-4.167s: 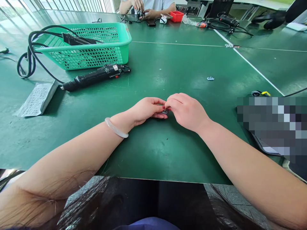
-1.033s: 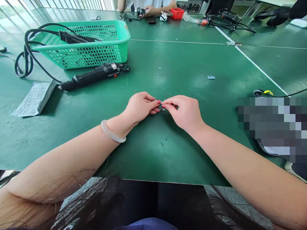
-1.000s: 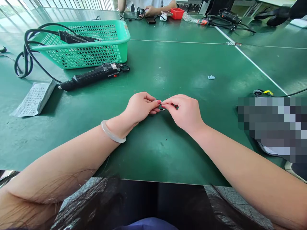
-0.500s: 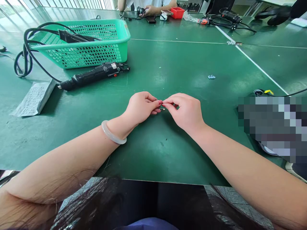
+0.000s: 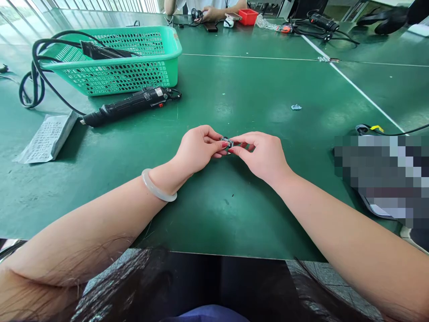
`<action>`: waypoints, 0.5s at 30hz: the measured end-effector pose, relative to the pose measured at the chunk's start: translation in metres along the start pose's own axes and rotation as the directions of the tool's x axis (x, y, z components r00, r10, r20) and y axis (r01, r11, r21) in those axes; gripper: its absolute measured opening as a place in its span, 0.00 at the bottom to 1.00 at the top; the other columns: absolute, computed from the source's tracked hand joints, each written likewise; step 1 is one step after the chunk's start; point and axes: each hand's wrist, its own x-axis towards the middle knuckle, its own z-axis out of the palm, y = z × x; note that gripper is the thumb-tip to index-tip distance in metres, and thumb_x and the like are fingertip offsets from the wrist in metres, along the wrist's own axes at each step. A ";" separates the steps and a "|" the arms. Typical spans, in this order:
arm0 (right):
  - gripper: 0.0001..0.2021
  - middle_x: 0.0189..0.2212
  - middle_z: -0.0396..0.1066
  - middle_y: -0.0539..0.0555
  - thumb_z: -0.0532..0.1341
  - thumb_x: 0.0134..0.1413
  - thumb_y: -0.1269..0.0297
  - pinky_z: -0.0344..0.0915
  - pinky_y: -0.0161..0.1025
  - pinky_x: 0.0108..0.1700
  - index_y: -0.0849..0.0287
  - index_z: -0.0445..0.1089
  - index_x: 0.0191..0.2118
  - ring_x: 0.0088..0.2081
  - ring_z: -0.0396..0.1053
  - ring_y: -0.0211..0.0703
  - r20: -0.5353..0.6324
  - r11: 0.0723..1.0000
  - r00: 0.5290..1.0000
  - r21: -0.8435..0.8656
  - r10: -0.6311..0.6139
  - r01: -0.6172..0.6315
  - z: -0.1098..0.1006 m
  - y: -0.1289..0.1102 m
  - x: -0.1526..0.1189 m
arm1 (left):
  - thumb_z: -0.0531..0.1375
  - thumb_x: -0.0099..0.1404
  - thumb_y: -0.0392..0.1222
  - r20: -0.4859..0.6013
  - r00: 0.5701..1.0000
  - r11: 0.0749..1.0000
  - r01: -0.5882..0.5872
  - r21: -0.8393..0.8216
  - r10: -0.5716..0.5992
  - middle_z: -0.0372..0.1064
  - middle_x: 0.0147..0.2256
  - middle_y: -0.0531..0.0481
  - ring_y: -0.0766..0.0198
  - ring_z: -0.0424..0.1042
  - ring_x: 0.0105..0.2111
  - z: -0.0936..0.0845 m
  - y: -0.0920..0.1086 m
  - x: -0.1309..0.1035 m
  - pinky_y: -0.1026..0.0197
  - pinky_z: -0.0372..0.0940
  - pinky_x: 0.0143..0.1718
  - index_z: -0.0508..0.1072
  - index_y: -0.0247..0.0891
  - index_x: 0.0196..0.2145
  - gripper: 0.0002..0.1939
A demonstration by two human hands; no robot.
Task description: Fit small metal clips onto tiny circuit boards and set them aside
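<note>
My left hand [image 5: 203, 147], with a pale bangle on its wrist, pinches a small dark and silver part [image 5: 228, 143] between thumb and fingers. The part looks like a small metal fitting; its exact kind cannot be made out. On its right side, the thumb and index finger of my right hand [image 5: 263, 151] close around the same part. Both hands meet just above the green table [image 5: 208, 228]. Below the part, a small shiny tip shows by my left fingertips.
At the left stand a green basket [image 5: 134, 67] with a cabled black tool, a black electric screwdriver [image 5: 130, 106] and a paper packet [image 5: 48, 137]. A small bluish piece [image 5: 296, 107] lies ahead. A blurred object [image 5: 382, 179] is at the right. A person [image 5: 211, 11] sits opposite.
My right fingertips have spread and shifted slightly, from a tight pinch to either side of the part. More of the dark and silver part now shows. My left hand has hardly moved.
</note>
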 end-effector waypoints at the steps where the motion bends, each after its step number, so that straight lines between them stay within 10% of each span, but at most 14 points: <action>1: 0.07 0.38 0.81 0.52 0.66 0.55 0.65 0.68 0.43 0.39 0.53 0.82 0.39 0.36 0.74 0.45 0.008 1.000 1.000 -0.002 -0.011 0.011 -0.001 0.000 0.000 | 0.66 0.62 0.30 0.004 1.000 1.000 -0.004 -0.007 0.004 0.77 0.24 0.49 0.68 0.78 0.28 0.000 -0.001 0.001 0.63 0.73 0.36 0.70 0.33 0.30 0.08; 10: 0.06 0.34 0.79 0.53 0.66 0.52 0.62 0.63 0.42 0.37 0.55 0.80 0.34 0.35 0.71 0.45 0.019 0.999 1.000 -0.045 -0.006 0.007 -0.011 0.002 0.001 | 0.68 0.59 0.36 0.027 0.993 0.966 -0.119 0.231 0.116 0.79 0.38 0.47 0.66 0.77 0.34 -0.004 -0.009 0.007 0.58 0.72 0.40 0.72 0.36 0.38 0.11; 15: 0.08 0.30 0.75 0.53 0.67 0.50 0.60 0.59 0.40 0.33 0.55 0.81 0.35 0.32 0.67 0.43 -0.007 0.984 0.988 -0.091 0.152 -0.152 -0.023 0.010 0.005 | 0.68 0.60 0.43 0.134 0.947 0.674 -0.302 0.674 0.291 0.78 0.39 0.47 0.59 0.74 0.40 -0.008 -0.012 0.012 0.53 0.68 0.46 0.79 0.39 0.37 0.08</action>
